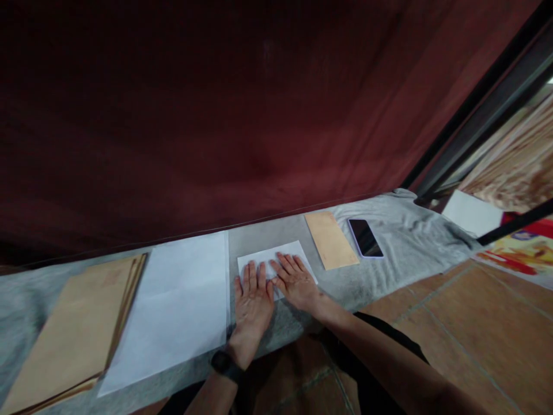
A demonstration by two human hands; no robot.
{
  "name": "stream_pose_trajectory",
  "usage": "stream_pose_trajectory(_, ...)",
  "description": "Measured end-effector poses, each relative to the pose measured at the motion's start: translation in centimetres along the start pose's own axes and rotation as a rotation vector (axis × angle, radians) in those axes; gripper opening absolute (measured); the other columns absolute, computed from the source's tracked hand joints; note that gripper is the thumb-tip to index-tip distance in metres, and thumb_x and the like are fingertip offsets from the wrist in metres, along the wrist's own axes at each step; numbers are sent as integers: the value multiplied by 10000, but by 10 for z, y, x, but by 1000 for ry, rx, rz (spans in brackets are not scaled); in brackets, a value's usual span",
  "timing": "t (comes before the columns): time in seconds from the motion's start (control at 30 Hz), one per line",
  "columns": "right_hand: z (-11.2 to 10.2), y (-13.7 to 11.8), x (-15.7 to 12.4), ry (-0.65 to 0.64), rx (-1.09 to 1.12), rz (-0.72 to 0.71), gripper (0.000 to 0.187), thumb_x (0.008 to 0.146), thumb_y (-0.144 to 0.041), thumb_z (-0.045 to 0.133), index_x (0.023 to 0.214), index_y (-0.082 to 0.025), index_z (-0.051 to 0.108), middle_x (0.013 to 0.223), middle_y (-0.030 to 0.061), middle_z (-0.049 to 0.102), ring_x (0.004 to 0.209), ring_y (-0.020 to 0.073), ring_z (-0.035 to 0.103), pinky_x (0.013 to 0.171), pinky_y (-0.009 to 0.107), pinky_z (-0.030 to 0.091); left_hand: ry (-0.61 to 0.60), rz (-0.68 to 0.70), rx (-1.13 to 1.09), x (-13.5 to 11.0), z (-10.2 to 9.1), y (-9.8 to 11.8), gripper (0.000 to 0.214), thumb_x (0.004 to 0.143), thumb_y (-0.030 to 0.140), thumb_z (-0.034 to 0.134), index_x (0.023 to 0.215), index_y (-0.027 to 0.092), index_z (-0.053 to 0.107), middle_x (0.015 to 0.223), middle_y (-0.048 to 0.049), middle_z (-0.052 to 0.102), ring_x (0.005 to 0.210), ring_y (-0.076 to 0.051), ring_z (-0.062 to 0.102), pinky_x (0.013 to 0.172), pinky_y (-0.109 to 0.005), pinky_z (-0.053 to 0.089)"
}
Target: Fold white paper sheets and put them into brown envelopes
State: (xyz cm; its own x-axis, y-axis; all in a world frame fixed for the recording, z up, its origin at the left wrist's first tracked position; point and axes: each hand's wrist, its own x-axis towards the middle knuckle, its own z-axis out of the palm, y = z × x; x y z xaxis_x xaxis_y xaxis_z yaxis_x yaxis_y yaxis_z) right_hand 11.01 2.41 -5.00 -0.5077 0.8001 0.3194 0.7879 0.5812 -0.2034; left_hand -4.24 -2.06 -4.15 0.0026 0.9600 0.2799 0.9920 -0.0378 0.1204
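Observation:
A small white sheet of paper (259, 257), perhaps folded, lies on the grey cloth in front of me. Flat on its left part rests my left hand (253, 297), fingers stretched out, a dark band on the wrist. My right hand (296, 282) presses on the right part of the same paper, fingers spread. The two thumbs come close together near the paper's lower middle. Part of the sheet is hidden under both palms. Just right of it lies a brown envelope (332, 239).
A stack of larger white sheets (177, 300) lies to the left, with brown envelopes (82, 323) beyond it. A phone (365, 237) lies right of the small envelope. The grey cloth (406, 230) covers a narrow ledge against a dark red surface (259, 144). Tiled floor (466, 311) lies below.

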Motion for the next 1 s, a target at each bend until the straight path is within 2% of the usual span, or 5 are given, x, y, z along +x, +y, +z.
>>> stream_pose_trajectory(0.23, -3, 11, -2, -24, -25, 52, 521, 1047, -393, 437, 1535, -214, 413, 1627, 99, 306, 1493, 263, 307, 1215, 463, 257, 60, -41, -46, -7, 11, -14, 600, 986, 325, 362, 1512, 38, 366, 1576, -229, 384, 1493, -325, 314, 1179, -530, 344)
stream_pose_trajectory(0.4, -9, 17, -2, -103, -47, 98, 539, 1054, -406, 410, 1554, -209, 376, 1644, 101, 251, 1509, 267, 270, 1219, 467, 241, 38, -46, 8, -8, -2, -10, 618, 991, 341, 352, 1500, -9, 367, 1554, -252, 402, 1489, -340, 318, 1206, -546, 285)
stream_pose_trajectory(0.57, -10, 18, -2, -130, -67, 108, 537, 1060, -410, 389, 1557, -206, 371, 1649, 99, 240, 1515, 267, 252, 1224, 459, 222, -34, 169, -10, -4, -15, -1, 569, 1002, 309, 340, 1526, 90, 369, 1632, -140, 302, 1536, -274, 202, 1255, -507, 192)
stream_pose_trajectory(0.67, -9, 19, -2, -140, -63, 98, 540, 1059, -405, 390, 1557, -196, 370, 1650, 105, 237, 1517, 270, 246, 1226, 460, 214, -110, 290, -43, -4, -16, 1, 551, 1015, 375, 356, 1519, 159, 401, 1624, -77, 345, 1529, -245, 234, 1260, -477, 198)
stream_pose_trajectory(1.0, -14, 28, -1, -145, -85, 95, 578, 1054, -423, 389, 1555, -136, 366, 1645, 143, 234, 1518, 269, 241, 1227, 443, 209, -127, 287, -33, -7, -15, -4, 577, 1021, 474, 337, 1522, 194, 392, 1627, -76, 334, 1515, -238, 277, 1241, -527, 215)
